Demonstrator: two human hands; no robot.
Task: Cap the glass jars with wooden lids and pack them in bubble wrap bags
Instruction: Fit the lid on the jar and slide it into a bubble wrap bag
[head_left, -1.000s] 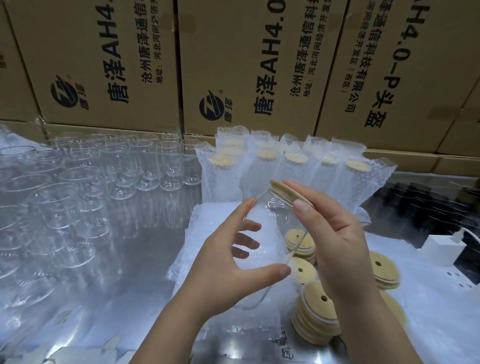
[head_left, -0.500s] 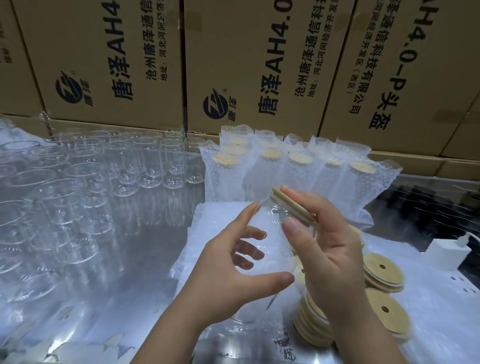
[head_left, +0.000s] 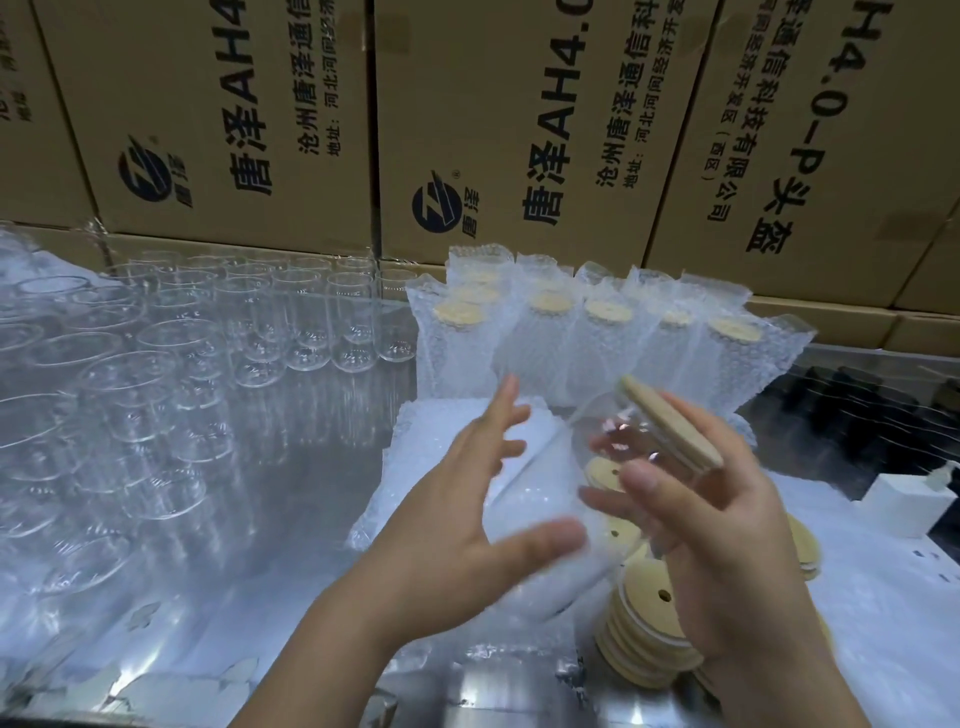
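Head view: right grip (head_left: 727, 545) holds one lidded jar (head_left: 618, 447); left grip (head_left: 467, 519) splayed wide, holding nothing

Empty jars (head_left: 156, 395) crowd left, wrapped jars (head_left: 602, 343) behind, lid stacks (head_left: 644, 618) right, bare strip (head_left: 311, 499) between

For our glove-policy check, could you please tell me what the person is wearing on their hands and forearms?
Nothing: the left hand and right hand are bare, without gloves or rings. The left forearm and right forearm are uncovered as far as the picture shows, with no sleeve, watch or bracelet. The nails look short and unpainted.
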